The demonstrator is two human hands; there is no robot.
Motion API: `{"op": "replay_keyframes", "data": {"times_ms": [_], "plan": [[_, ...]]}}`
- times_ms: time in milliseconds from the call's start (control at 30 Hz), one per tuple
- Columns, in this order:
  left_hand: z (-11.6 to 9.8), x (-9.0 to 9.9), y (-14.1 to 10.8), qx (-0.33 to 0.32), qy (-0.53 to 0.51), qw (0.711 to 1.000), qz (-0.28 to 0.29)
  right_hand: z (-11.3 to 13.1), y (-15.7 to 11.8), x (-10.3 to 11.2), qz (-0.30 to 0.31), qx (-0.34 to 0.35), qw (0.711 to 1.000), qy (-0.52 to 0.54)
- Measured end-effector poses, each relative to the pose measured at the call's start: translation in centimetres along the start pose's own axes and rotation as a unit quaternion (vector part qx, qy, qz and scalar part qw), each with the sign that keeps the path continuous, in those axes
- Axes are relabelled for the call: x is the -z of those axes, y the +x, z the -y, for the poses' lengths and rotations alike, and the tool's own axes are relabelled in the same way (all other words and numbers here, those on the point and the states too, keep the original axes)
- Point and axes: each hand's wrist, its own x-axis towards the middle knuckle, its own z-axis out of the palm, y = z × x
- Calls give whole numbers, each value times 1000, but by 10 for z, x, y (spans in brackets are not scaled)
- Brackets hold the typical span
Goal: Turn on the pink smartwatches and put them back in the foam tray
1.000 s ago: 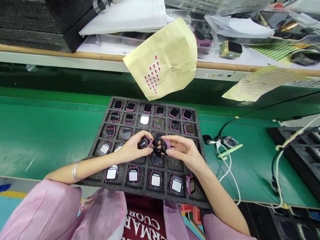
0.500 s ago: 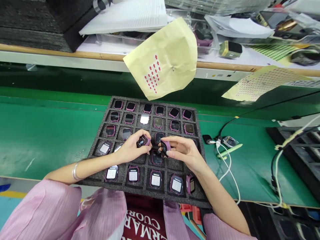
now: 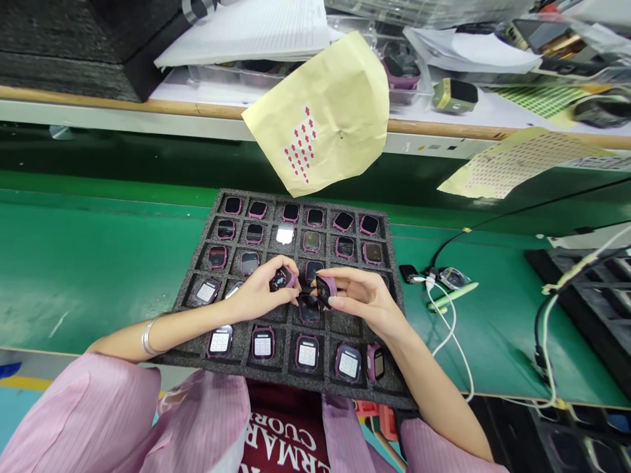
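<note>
A purple watch in my left hand [image 3: 269, 288], another in my right hand [image 3: 362, 294]

The left-hand watch [image 3: 280, 279] has a squarish purple case and a dark screen with a few small bluish-white marks glowing on it, too small for me to read. Its face tilts up towards me, and the purple side of the case shows along the edge nearest my other hand. The right-hand watch [image 3: 324, 290] has the same purple case and a dark, glossy face, tipped leftwards, so I see it at a steep slant and cannot make out its display.

My left fingers curl closely around the first watch, with the thumb along its near side. On the right I grip the second between fingertips and thumb, the hand closed only as far as the watch allows, the palm hollow behind it. The two watches are near each other but apart, above the middle of the black foam tray [image 3: 342, 323].

Just under the gap between my hands, a dark-screened watch [image 3: 309, 310] lies in its compartment. In the row nearest my body are watches with lit white screens [image 3: 263, 343], and at its right end a tilted watch [image 3: 375, 363] shows its purple side. The tray rests on the green bench [image 3: 98, 256].
</note>
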Motion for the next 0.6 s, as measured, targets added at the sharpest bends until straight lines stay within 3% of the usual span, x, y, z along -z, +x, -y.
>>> {"op": "replay_keyframes", "data": {"times_ms": [267, 600], "plan": [[4, 1, 3, 96, -121, 988, -19, -3, 8, -1, -4, -66, 995, 74], [-5, 4, 7, 98, -217, 971, -22, -6, 8, -1, -32, -55, 995, 82]]}}
